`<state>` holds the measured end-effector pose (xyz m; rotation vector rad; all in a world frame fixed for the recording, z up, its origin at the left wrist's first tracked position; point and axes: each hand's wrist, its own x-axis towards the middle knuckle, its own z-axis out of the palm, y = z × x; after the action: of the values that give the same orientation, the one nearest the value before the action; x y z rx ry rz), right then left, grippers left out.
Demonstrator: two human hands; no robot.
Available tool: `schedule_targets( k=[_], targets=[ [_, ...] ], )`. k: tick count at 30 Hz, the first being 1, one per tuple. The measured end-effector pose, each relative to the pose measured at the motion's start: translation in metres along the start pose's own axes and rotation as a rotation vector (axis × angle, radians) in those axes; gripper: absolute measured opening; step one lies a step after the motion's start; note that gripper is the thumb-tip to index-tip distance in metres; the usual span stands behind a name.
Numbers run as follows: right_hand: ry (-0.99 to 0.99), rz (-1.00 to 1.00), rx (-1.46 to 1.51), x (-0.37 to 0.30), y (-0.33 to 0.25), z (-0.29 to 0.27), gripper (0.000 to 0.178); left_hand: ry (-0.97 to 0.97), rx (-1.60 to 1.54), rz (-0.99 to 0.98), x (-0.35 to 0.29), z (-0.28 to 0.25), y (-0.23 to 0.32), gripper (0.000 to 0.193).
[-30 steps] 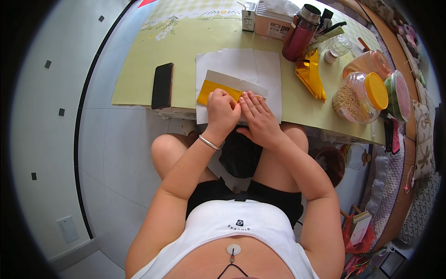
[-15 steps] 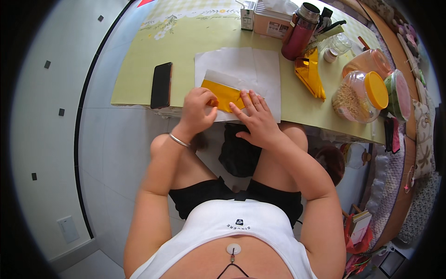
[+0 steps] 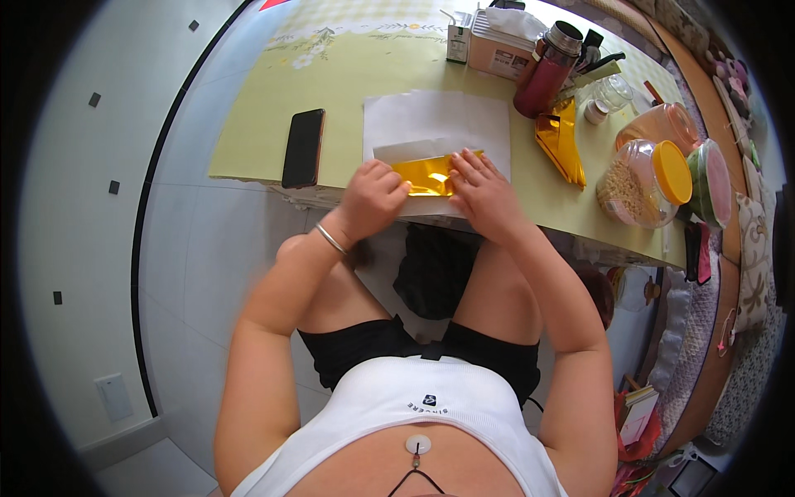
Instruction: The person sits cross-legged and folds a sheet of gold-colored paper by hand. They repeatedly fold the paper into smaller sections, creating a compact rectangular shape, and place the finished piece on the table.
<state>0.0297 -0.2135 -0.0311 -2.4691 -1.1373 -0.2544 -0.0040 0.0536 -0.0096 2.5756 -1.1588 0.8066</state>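
Observation:
A strip of shiny gold foil paper (image 3: pixel 426 177) with a pale edge lies on white sheets of paper (image 3: pixel 439 120) at the table's near edge. My left hand (image 3: pixel 373 199), a silver bangle at its wrist, is closed on the strip's left end. The exact grip of the fingertips is hidden behind the knuckles. At the strip's other end, my right hand (image 3: pixel 484 195) rests with fingers stretched out and close together on the foil. To the right of the sheets lies a folded gold foil piece (image 3: pixel 561 145).
A black phone (image 3: pixel 304 149) lies left of the sheets. Toward the back right stand a dark red thermos (image 3: pixel 546 74), a tissue box (image 3: pixel 499 45) and a small carton (image 3: pixel 458 37). Farther right are a yellow-lidded jar (image 3: pixel 638 186) and other containers.
The gold foil has become a narrower, straighter strip. My left hand has lowered onto its left end. My right hand's fingers have drawn closer together at the right end.

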Motion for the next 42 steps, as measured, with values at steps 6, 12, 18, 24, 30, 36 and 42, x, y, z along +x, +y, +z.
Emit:
schedule_targets(
  k=[6, 12, 18, 24, 30, 36, 42],
  targets=[
    [0.133, 0.098, 0.255, 0.009, -0.042, -0.005, 0.026, 0.106, -0.264, -0.297, 0.005, 0.005, 0.038, 0.024],
    [0.278, 0.201, 0.223, 0.009, -0.047, 0.02, 0.021, 0.121, -0.49, -0.633, -0.02, 0.006, 0.011, 0.012],
    [0.344, 0.275, 0.203, 0.013, -0.051, 0.031, 0.023, 0.115, -0.396, -0.742, -0.018, 0.015, 0.007, 0.009],
    [0.347, 0.278, 0.144, 0.018, -0.055, 0.028, 0.026, 0.145, -0.328, -0.788, -0.01, 0.019, 0.012, 0.013],
    [0.341, 0.173, -0.047, 0.015, -0.052, 0.037, 0.042, 0.141, -0.308, -0.786, -0.009, 0.018, 0.011, 0.014],
    [0.293, 0.188, -0.099, 0.012, -0.053, 0.041, 0.044, 0.171, -0.089, -0.74, -0.007, 0.008, 0.021, 0.013],
    [0.29, 0.161, -0.125, 0.011, -0.051, 0.041, 0.046, 0.13, 0.026, -0.359, -0.015, 0.011, 0.043, 0.009]
  ],
)
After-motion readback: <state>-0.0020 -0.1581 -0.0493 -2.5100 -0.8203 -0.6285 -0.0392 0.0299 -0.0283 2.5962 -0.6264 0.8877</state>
